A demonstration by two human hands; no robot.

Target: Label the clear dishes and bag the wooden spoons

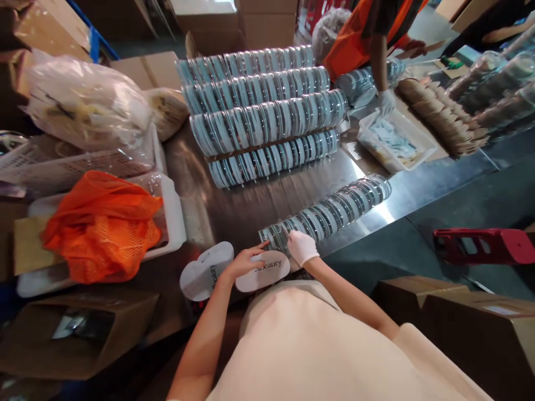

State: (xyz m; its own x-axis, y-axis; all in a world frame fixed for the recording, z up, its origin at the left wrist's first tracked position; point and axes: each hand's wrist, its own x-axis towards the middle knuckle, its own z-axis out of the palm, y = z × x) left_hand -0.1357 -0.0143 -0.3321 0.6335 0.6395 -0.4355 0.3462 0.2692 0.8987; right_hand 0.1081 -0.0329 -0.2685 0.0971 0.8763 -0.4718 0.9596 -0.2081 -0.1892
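Observation:
My left hand (244, 262), bare, rests on a white oval label card (263, 271) with dark lettering, its fingers stretched toward the near end of a long row of round clear-lidded containers (330, 211). My right hand (301, 246), in a white glove, presses against that same near end of the row, fingers curled on the first container. A second white oval card (204, 270) lies just left of my left hand on the steel table (267, 195).
Three stacked rows of the same containers (263, 111) lie at the table's middle. An orange mesh bag (100, 225) sits in a white tray at left. Another person in orange reaches a gloved hand (387, 101) into a white tray (397, 142). Cardboard boxes (460, 323) stand at lower right.

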